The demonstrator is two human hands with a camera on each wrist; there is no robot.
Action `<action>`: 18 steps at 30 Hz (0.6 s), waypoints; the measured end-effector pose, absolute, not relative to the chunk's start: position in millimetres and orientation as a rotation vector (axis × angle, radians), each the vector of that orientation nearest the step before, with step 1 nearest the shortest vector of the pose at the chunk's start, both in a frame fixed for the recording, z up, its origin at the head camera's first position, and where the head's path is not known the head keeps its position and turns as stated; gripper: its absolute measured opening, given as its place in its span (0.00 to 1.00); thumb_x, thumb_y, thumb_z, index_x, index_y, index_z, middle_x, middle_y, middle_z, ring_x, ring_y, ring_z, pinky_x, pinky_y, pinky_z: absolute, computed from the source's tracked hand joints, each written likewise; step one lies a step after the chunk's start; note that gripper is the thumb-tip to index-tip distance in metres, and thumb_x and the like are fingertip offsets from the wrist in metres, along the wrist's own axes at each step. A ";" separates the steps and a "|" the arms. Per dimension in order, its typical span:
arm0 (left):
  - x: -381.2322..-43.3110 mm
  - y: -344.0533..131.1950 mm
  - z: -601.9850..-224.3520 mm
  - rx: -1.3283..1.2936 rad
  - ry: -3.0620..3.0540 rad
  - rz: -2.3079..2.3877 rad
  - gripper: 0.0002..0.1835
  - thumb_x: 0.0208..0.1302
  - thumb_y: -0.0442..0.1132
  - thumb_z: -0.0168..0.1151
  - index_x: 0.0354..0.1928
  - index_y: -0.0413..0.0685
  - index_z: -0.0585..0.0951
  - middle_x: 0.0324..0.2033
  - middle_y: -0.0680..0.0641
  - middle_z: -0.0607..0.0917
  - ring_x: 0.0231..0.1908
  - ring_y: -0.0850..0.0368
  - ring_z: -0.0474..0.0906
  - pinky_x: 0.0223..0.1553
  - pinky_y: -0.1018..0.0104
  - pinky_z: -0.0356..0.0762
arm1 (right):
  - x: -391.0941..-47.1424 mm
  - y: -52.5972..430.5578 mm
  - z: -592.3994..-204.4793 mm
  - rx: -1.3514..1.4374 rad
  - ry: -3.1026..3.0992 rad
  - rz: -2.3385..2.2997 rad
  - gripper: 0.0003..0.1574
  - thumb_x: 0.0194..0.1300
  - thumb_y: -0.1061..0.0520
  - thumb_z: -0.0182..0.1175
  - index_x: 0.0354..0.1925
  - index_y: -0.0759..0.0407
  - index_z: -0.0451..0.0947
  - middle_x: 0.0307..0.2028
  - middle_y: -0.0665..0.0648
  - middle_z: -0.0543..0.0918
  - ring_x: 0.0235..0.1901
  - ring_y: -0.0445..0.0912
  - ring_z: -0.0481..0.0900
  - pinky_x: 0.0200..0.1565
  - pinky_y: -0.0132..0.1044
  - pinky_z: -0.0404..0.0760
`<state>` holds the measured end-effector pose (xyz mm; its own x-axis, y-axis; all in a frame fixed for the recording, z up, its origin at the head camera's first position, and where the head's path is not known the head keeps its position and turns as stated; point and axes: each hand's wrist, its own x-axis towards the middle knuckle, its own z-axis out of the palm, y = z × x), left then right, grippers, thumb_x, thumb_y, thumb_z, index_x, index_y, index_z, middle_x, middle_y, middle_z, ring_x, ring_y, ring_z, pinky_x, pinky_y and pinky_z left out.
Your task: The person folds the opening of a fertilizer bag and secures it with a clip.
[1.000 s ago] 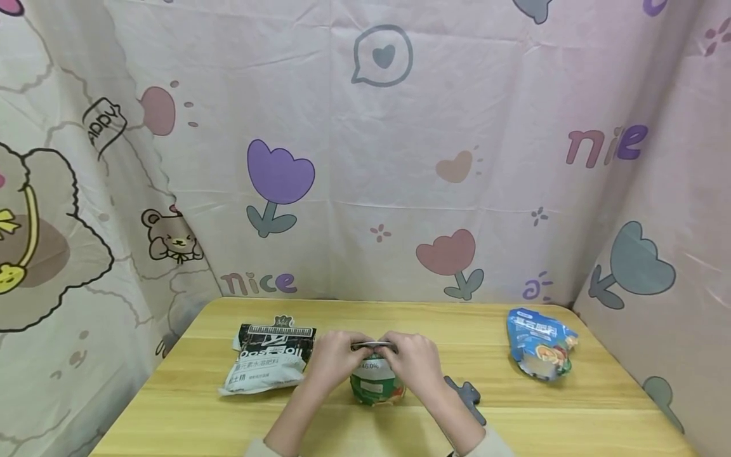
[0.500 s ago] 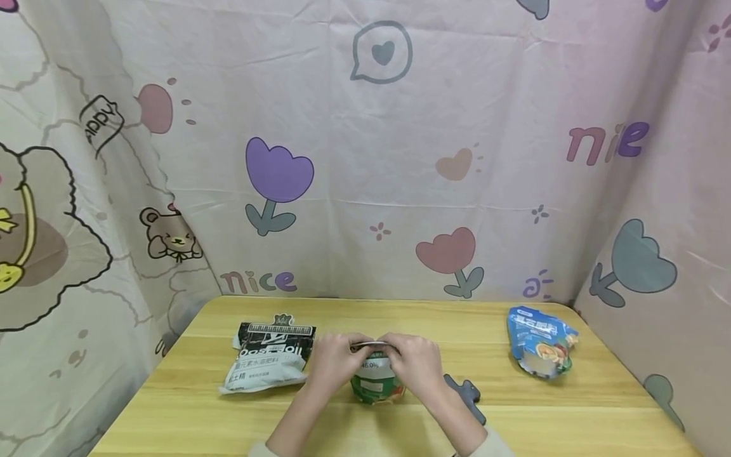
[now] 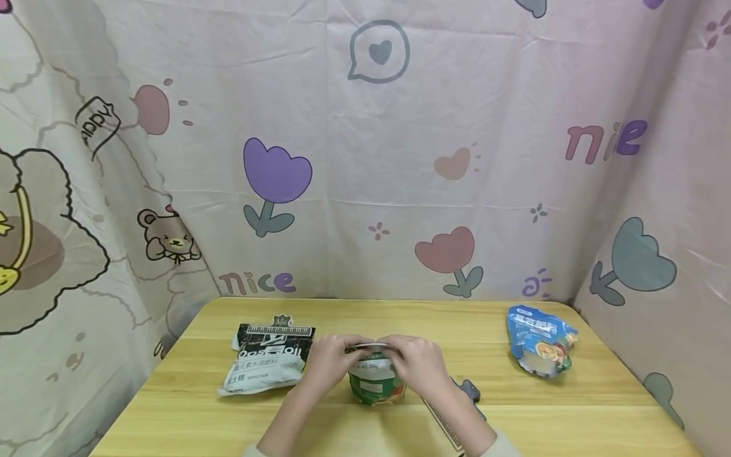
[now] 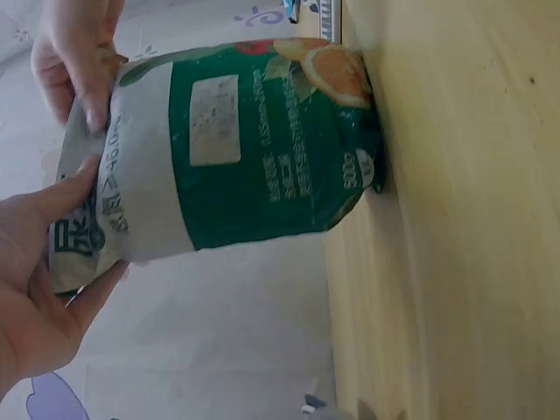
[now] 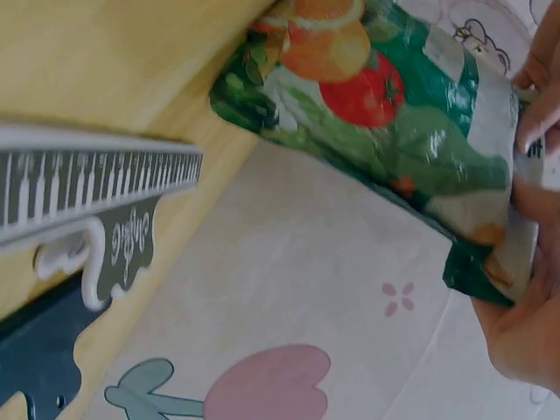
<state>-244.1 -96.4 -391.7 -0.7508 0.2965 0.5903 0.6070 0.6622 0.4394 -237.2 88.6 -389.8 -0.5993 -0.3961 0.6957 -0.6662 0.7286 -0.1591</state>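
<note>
A green and white fertilizer bag [image 3: 374, 386] stands upright on the table between both hands, with oranges and a tomato printed on its side. My left hand [image 3: 330, 363] pinches the left part of its top edge, thumb on the near side in the left wrist view. The right part of the same edge is pinched by my right hand [image 3: 421, 365]. The top of the bag [image 5: 455, 175] looks folded over, with a green corner sticking out beside the right hand. Below the right forearm lies a piano-key bag clip [image 3: 442, 422], partly hidden by that arm.
On the left of the wooden table [image 3: 188, 419] lies a black and white bag [image 3: 265, 365] with another piano-key clip [image 3: 282, 329] along its top. A blue pouch [image 3: 539, 343] lies at the back right. Beside the right forearm is a dark blue flat piece [image 3: 471, 390].
The right forearm has shifted slightly right, so more of the piano-key clip on the table shows. Both hands keep their pinch on the bag's top edge, and more of its printed white band is visible.
</note>
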 end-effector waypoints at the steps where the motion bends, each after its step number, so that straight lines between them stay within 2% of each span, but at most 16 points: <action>1: -243.6 -97.6 -391.0 -0.710 -2.424 -0.900 0.09 0.47 0.42 0.70 0.34 0.53 0.87 0.27 0.55 0.85 0.14 0.73 0.57 0.14 0.76 0.57 | -236.5 89.4 -388.8 0.806 -2.301 0.552 0.09 0.51 0.60 0.68 0.34 0.52 0.83 0.30 0.48 0.84 0.21 0.37 0.77 0.18 0.26 0.69; 3: -243.1 -98.8 -390.5 -0.722 -2.439 -0.932 0.10 0.47 0.41 0.70 0.35 0.53 0.86 0.28 0.54 0.86 0.13 0.71 0.55 0.13 0.75 0.55 | -236.3 90.6 -388.0 0.813 -2.321 0.564 0.09 0.51 0.59 0.68 0.35 0.52 0.83 0.30 0.49 0.84 0.20 0.36 0.76 0.18 0.25 0.69; 9: -244.8 -96.4 -393.9 -0.727 -2.351 -0.963 0.07 0.48 0.38 0.70 0.33 0.51 0.87 0.28 0.52 0.86 0.18 0.72 0.69 0.17 0.76 0.66 | -240.2 88.6 -389.8 0.793 -2.200 0.567 0.08 0.45 0.61 0.71 0.29 0.52 0.85 0.25 0.48 0.84 0.16 0.35 0.75 0.17 0.22 0.68; 12: -244.2 -95.8 -396.2 -0.720 -2.307 -0.968 0.07 0.47 0.38 0.70 0.32 0.51 0.87 0.27 0.52 0.86 0.17 0.71 0.68 0.16 0.76 0.64 | -241.0 87.2 -391.2 0.789 -2.169 0.572 0.10 0.43 0.63 0.72 0.27 0.51 0.85 0.23 0.48 0.84 0.13 0.34 0.72 0.15 0.21 0.66; 15: -243.5 -96.2 -397.3 -0.721 -2.285 -0.972 0.07 0.46 0.37 0.71 0.31 0.51 0.87 0.27 0.52 0.85 0.15 0.71 0.66 0.14 0.76 0.61 | -240.6 86.9 -391.8 0.789 -2.167 0.578 0.10 0.42 0.63 0.72 0.27 0.51 0.85 0.23 0.48 0.84 0.14 0.34 0.72 0.15 0.22 0.66; 18: -244.2 -97.0 -397.7 -0.728 -2.285 -0.982 0.07 0.47 0.37 0.71 0.31 0.51 0.87 0.27 0.53 0.86 0.18 0.71 0.71 0.16 0.76 0.65 | -241.3 88.4 -391.1 0.803 -2.187 0.585 0.09 0.44 0.62 0.72 0.28 0.51 0.85 0.23 0.48 0.84 0.14 0.34 0.72 0.16 0.22 0.67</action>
<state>-244.2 -97.0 -397.7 -0.7065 0.2609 0.6579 0.6569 0.5876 0.4724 -241.3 88.4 -391.1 -0.5446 -0.3650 0.7551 -0.6933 0.7026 -0.1605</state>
